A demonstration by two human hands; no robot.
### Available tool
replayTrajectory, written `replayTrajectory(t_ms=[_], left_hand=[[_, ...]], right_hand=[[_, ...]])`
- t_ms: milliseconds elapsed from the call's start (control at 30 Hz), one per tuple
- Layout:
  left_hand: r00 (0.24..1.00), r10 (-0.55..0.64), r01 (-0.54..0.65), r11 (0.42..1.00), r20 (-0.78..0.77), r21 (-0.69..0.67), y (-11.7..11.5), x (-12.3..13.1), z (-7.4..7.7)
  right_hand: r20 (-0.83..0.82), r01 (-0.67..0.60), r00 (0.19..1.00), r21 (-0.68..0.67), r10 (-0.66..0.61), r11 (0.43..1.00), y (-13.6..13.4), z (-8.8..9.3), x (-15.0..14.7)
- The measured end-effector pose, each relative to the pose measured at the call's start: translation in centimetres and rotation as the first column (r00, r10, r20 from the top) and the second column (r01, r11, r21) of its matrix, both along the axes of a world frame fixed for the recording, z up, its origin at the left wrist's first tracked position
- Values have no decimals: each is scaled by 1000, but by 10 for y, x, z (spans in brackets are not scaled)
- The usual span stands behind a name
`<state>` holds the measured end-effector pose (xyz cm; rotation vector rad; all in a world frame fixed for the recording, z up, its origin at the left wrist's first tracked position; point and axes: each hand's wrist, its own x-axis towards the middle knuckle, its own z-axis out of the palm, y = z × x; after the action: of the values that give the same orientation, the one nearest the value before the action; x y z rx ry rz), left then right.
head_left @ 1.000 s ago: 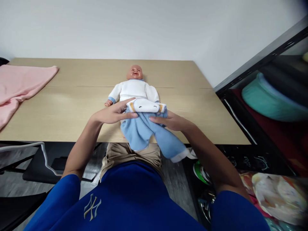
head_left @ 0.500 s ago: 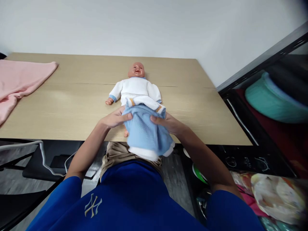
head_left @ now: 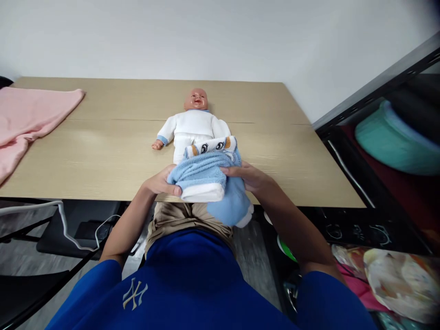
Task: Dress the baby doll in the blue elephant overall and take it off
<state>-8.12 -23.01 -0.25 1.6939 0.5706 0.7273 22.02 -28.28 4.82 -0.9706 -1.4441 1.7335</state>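
Observation:
A pair of light-blue fleece baby pants (head_left: 202, 172) with white cuffs is held up between my hands at the table's front edge. Its folded white part has embroidered eyes and orange patches. My left hand (head_left: 161, 181) grips one leg near its cuff, thumb on top. On the other side, my right hand (head_left: 252, 177) pinches the fabric, and the second leg hangs below the table edge. Behind the pants a baby doll (head_left: 193, 123) lies face up in white clothes with blue trim. The pants hide part of its legs.
Pink cloth (head_left: 34, 119) lies at the left of the wooden table (head_left: 117, 146). A dark shelf on the right holds a teal basin (head_left: 395, 140), with plastic-wrapped items (head_left: 398, 279) lower down. A white cable (head_left: 63, 224) runs past a black chair (head_left: 68, 247) at left.
The left side of the pants has been gathered up, so one white cuff sits higher while the other leg hangs. Embroidered eyes now show. My left hand has moved slightly down and left.

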Motion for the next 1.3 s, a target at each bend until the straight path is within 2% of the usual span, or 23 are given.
replayTrajectory(t_ms=[100, 200, 267, 300, 333, 400, 467, 533, 667, 800, 1033, 1100, 1200, 1300], left_hand=[[991, 93, -81, 989, 94, -120, -6, 7, -6], [992, 111, -104, 986, 54, -128, -15, 13, 0], [994, 107, -103, 984, 21, -145, -23, 15, 8], [993, 121, -117, 979, 12, -165, -27, 15, 12], [989, 147, -144, 972, 5, -186, -32, 15, 16], [978, 208, -207, 956, -17, -206, -40, 15, 21], [966, 253, -260, 948, -63, -186, -48, 15, 22], [946, 300, -317, 937, -125, -150, -52, 17, 17], [865, 446, -469, 882, -230, -56, -52, 23, -3], [812, 507, -529, 848, -289, 3, -42, 29, -16], [834, 494, -512, 859, -246, -9, -5, 39, -23], [836, 498, -511, 860, -230, 2, 7, 43, -27], [787, 554, -564, 824, -271, 50, 19, 46, -26], [736, 588, -606, 793, -334, 62, 14, 41, -17]], right_hand=[[8, -49, 999, -7, 49, 999, 2, -6, -2], [-2, -177, 984, 138, 179, 974, 7, -3, -8], [60, -263, 965, 246, 256, 933, 8, 0, -13], [108, -273, 961, 278, 253, 921, 8, 0, -16], [157, -246, 966, 299, 207, 922, 7, -2, -18], [232, -83, 973, 338, 2, 938, 3, -9, -23], [290, 118, 925, 393, -244, 912, -1, -21, -28], [350, 211, 855, 438, -382, 874, -4, -33, -33], [455, 199, 784, 460, -422, 865, 0, -50, -40], [555, 159, 712, 471, -431, 868, 13, -62, -39], [535, 227, 676, 503, -507, 834, 50, -87, -30], [532, 244, 653, 526, -539, 815, 63, -84, -29], [543, 229, 627, 556, -558, 799, 74, -65, -31], [638, 140, 608, 499, -472, 855, 67, -37, -36]])
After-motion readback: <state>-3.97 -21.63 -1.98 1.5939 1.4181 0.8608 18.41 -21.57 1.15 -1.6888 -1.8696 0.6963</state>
